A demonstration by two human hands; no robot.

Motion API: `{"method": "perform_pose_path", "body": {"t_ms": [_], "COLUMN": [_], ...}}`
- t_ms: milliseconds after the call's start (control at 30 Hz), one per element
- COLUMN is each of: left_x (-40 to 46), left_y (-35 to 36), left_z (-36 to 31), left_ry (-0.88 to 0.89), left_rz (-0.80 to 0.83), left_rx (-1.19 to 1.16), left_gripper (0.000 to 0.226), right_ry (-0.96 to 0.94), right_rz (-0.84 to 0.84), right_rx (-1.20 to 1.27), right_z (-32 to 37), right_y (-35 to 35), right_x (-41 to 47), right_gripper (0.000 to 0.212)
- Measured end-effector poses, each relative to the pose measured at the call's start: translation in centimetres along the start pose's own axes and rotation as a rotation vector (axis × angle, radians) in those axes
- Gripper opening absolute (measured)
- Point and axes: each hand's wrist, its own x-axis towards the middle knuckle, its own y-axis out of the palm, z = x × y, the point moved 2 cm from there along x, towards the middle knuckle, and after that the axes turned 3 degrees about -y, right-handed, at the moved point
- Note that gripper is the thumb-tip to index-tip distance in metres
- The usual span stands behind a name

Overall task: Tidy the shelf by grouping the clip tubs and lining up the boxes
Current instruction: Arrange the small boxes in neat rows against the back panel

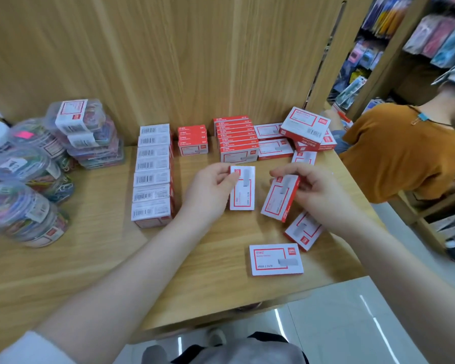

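I see a light wood-grain back panel (pixel 168 61) behind a matching wooden shelf surface (pixel 90 264). Below lies glossy pale tiled floor (pixel 339 324) reflecting ceiling light. At right stand racks of packaged stationery (pixel 441 35).

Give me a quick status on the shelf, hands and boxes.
Left hand pinches one staple box, right hand holds a second box. Clip tubs grouped left. Two loose boxes lie near the shelf's front edge.

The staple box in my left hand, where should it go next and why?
Probably set the staple box that your left hand holds in front of the lined-up stack at the back; loose boxes such as the flat one lie scattered near the shelf's front edge.
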Motion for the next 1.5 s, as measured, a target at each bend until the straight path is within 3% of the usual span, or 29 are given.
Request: {"method": "perform_pose_path", "body": {"t_ms": [133, 233, 367, 500, 667, 800, 933, 1000, 1167, 1367, 1433, 1500], "left_x": [0.9, 2.6, 3.6, 3.1, 3.0, 2.4, 2.3, 2.5, 2.7, 2.5, 1.3, -0.9], "left_y": [-0.4, 0.3, 0.9, -0.2, 0.5, 1.1, 1.5, 1.8, 2.1, 1.8, 1.6, 0.9], "left_z": [-3.2, -4.1, -2.3, -0.6, 0.5, 0.8, 0.7, 0.9, 1.1, 0.8, 0.6, 0.2], "left_ry": [0.490, 0.582, 0.557, 0.413, 0.202, 0.092, 0.086, 0.082, 0.091, 0.056, 0.124, 0.314], "left_rz": [-0.157, -0.101, -0.116, -0.264, -0.170, -0.050, -0.014, -0.003, 0.019, 0.034, 0.002, -0.081], "left_rx": [0.480, 0.678, 0.951, 0.686, 0.296, 0.093, 0.090, 0.067, 0.077, 0.039, 0.180, 0.434], "left_gripper": [0.017, 0.027, 0.049, 0.067, 0.063, 0.081, 0.074, 0.073, 0.072, 0.082, 0.085, 0.079], "right_ry": [0.133, 0.111, 0.006, -0.098, -0.166, -0.154, -0.119, -0.122, -0.164, -0.254, -0.319, -0.345], "right_rz": [0.024, 0.008, 0.064, -0.071, -0.179, -0.250, -0.199, -0.170, -0.109, 0.084, 0.130, 0.157], "right_rx": [0.272, 0.150, -0.019, -0.331, -0.440, -0.390, -0.348, -0.367, -0.443, -0.358, -0.508, -0.716], "right_z": [-0.1, -0.1, 0.6, 0.6, 0.7, 0.7, 0.4, 0.2, 0.0, 1.2, 1.6, 1.6], "right_y": [-0.3, 0.0, -0.5, -0.7, 1.1, 2.5, 3.8, 4.3, 5.2, 3.7, 1.2, -1.7], "right_x": [-0.1, 0.1, 0.3, 1.3, 4.0, 5.7, 6.2, 6.3, 6.2, 4.7, 3.6, 2.5], "right_gripper": [0.044, 0.030, 0.040, 0.023, 0.024, 0.034, 0.067, 0.072, 0.066, 0.064, 0.052, 0.038]}}
